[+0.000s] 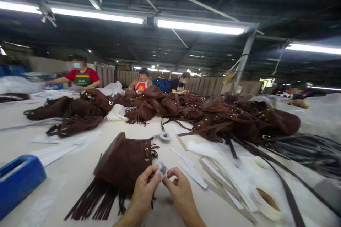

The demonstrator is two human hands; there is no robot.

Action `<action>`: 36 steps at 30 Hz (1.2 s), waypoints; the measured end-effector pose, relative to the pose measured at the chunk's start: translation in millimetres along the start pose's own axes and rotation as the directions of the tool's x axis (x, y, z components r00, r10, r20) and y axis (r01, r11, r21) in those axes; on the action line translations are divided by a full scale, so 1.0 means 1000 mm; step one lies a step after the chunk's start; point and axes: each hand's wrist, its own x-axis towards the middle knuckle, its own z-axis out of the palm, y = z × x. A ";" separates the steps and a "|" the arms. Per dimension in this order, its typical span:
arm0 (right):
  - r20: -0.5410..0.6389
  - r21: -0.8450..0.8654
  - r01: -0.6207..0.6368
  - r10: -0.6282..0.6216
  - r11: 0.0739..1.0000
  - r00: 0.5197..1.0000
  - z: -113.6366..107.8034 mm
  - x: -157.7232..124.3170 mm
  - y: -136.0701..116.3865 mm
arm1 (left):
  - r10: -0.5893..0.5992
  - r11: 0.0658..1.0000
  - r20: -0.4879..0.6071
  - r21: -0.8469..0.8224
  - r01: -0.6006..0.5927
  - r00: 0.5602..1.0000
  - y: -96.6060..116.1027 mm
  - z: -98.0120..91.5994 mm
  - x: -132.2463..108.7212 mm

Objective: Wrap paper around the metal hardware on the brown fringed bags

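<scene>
as they angle inward to meet above the table (pixel 71 163), the left hand (pixel 145 186) and right hand (pixel 179 186) pinch 1 small translucent piece (pixel 162 169), probably light, flimsy, best taken by its edges; just past the left hand lies the fringed brown bag (pixel 124 159), likely soft, best held by its body.

Matt, leather-like material is seen in the brown bag (pixel 122 159), whose eyelets (pixel 146 154) are finished in shiny, gold-toned metal. The small clear piece (pixel 162 169) is seemingly made of glossy plastic, the blue holder (pixel 23 186) of smooth plastic; a matt finish is shown by the pale worktop (pixel 71 163).
</scene>
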 end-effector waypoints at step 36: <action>0.768 0.499 -0.753 0.184 0.429 0.614 0.009 0.009 0.049 | 0.122 0.993 -0.189 0.031 -0.118 0.975 -0.027 0.009 -0.001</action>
